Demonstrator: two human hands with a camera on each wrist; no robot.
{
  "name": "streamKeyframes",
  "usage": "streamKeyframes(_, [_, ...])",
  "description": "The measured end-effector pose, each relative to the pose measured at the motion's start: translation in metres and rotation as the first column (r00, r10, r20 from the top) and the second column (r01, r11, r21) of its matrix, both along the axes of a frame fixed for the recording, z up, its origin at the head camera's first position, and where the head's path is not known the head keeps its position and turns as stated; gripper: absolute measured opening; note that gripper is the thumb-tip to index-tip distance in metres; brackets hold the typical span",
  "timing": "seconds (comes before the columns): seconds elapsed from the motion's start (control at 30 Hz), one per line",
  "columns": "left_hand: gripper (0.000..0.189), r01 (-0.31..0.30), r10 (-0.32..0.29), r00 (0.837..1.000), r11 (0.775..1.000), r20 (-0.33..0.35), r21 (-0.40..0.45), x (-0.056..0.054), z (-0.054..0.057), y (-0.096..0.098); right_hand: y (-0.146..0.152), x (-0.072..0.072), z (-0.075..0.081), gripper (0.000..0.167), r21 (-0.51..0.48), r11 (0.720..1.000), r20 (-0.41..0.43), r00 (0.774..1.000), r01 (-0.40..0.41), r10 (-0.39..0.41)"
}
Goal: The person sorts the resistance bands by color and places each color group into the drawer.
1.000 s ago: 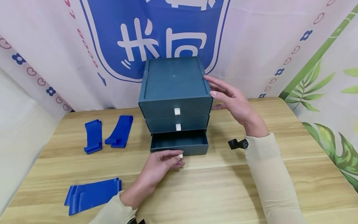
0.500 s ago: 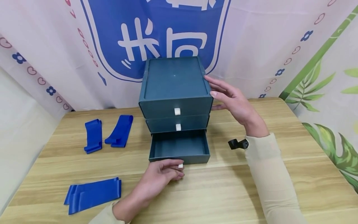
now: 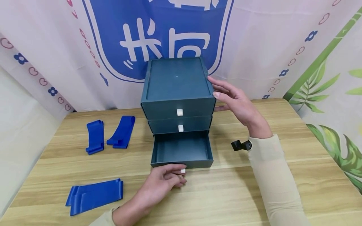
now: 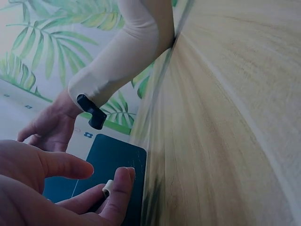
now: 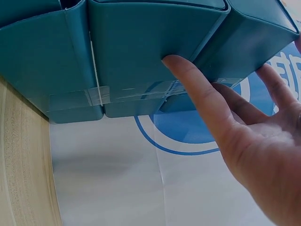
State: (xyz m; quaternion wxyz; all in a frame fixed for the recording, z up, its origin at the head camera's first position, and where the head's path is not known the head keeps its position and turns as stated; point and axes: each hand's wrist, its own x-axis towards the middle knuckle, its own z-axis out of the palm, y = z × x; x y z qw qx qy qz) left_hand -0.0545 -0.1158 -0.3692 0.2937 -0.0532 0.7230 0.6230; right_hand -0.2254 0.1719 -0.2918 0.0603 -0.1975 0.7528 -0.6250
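A dark teal drawer cabinet point(image 3: 177, 80) with three stacked drawers stands on the table. Its bottom drawer point(image 3: 182, 149) is pulled out and bare inside; the upper two are closed. My left hand point(image 3: 159, 185) has its fingers around the small white knob point(image 3: 183, 171) of that bottom drawer. In the left wrist view the knob point(image 4: 107, 187) shows between two fingers, the thumb standing apart. My right hand point(image 3: 236, 102) rests with extended fingers against the right side of the cabinet near its top edge. The right wrist view shows fingertips touching the cabinet wall point(image 5: 150, 42).
Two folded blue ribbons point(image 3: 95, 137) lie left of the cabinet, and further blue ribbon pieces point(image 3: 97, 196) lie nearer the front left. A black clip point(image 3: 240, 145) sits at the right cuff. A printed cloth point(image 3: 251, 40) hangs behind the wooden table point(image 3: 215, 197).
The bottom drawer has slid further out toward me, my left hand moving back with its knob. My right hand stays in place on the cabinet's side.
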Motion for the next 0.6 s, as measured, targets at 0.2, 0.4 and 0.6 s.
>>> streamKeyframes(0.2, [0.044,-0.002,0.002,1.0,1.0,0.002,0.001,0.001,-0.002,0.0,-0.001,-0.001,0.0,0.052,-0.001,1.0,0.0,1.0,-0.006,0.006])
streamKeyframes(0.4, [0.044,-0.011,0.01,1.0,1.0,-0.018,-0.009,0.006,-0.002,0.0,-0.001,-0.001,0.0,0.052,-0.002,1.0,0.003,1.0,-0.011,0.011])
streamKeyframes(0.6, [0.032,0.103,-0.105,0.994,0.993,-0.031,-0.05,0.009,0.005,-0.022,-0.001,0.001,0.001,0.052,0.006,1.0,0.014,1.0,0.002,-0.002])
